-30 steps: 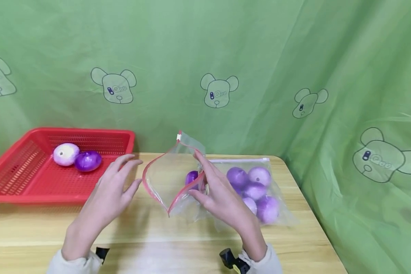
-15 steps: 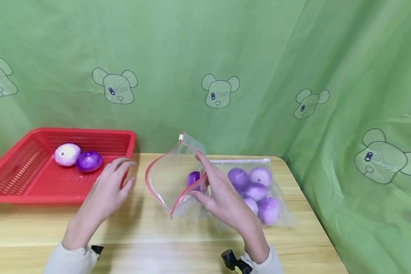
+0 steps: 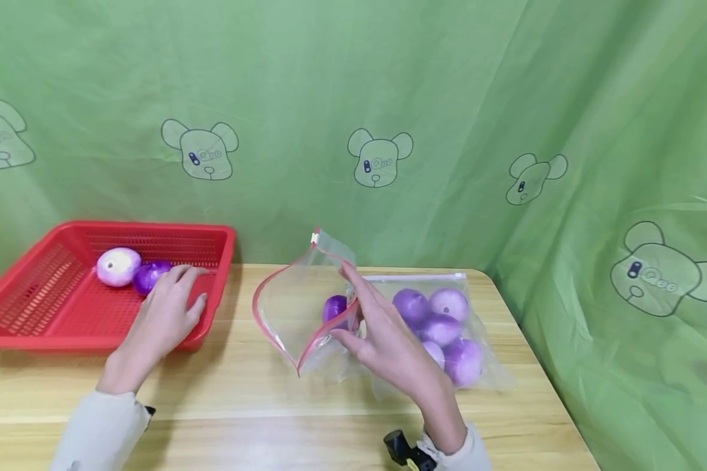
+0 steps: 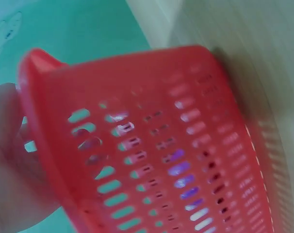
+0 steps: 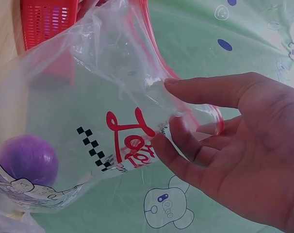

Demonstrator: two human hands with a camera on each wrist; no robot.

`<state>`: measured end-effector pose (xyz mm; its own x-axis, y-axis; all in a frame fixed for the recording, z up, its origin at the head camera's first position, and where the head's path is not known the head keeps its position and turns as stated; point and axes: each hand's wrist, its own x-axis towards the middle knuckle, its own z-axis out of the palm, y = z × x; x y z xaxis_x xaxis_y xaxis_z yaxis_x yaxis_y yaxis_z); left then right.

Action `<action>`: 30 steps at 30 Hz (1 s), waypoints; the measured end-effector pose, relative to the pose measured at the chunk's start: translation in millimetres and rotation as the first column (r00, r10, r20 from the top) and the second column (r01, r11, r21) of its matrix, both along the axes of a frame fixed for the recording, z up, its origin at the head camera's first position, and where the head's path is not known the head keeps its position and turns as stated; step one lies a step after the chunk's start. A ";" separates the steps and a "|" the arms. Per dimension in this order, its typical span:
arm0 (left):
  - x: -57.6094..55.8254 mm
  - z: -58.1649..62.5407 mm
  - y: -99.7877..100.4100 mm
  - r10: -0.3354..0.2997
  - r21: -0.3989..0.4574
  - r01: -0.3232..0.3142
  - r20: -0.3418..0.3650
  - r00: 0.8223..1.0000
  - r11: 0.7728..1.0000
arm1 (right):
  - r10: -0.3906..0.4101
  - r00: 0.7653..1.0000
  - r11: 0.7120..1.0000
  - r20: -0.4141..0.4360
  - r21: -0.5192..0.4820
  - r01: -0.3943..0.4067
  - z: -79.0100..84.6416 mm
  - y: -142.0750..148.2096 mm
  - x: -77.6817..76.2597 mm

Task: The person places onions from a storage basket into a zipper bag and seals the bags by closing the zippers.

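Note:
A clear slider bag with a red-edged mouth [image 3: 297, 366] stands gaping mid-table, one purple onion [image 5: 28, 160] inside it. My right hand [image 3: 389, 337] holds the bag by its right side, thumb and fingers at the red rim. Over the right part of a red plastic basket [image 3: 88, 341] reaches my left hand [image 3: 165, 314], fingers loosely bent and holding nothing visible. Just beyond its fingertips lies a dark purple onion [image 3: 148, 276], partly covered by the hand. A paler onion [image 3: 118, 266] touches that one. In the left wrist view the basket's slotted wall [image 4: 137, 145] hides the fingertips.
Right of the gaping bag, a second clear bag with a slider [image 3: 461, 276] lies flat with several onions [image 3: 442, 329] in it. The wooden table [image 3: 259, 425] ends at the right beside a green curtain [image 3: 595, 353], which also hangs behind.
My left hand has moved left and over the basket's edge, toward the dark purple onion. The right hand keeps its hold on the bag, which shows slightly farther right.

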<state>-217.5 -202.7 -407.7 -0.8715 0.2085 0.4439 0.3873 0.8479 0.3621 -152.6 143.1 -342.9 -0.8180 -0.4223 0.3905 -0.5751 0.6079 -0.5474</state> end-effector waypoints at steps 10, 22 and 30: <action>-31.1 -12.8 -23.9 0.031 -0.024 -0.031 -0.008 0.999 0.999 | 0.003 1.000 1.000 -0.015 0.006 -0.003 -0.3 0.0 0.4; -53.4 -23.3 -54.4 0.097 -0.095 -0.087 0.106 0.990 0.992 | -0.005 1.000 1.000 0.019 -0.001 0.005 0.7 0.7 0.5; -60.9 -22.7 -75.0 0.132 -0.121 -0.100 0.291 0.948 0.988 | 0.032 0.999 0.999 0.022 -0.015 -0.031 -2.4 -4.3 -1.7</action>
<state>-278.5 -277.7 -430.3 -0.9813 0.1292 0.1424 0.1723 0.9195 0.3534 -154.3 138.8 -345.3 -0.8130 -0.4423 0.3786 -0.5814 0.5812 -0.5694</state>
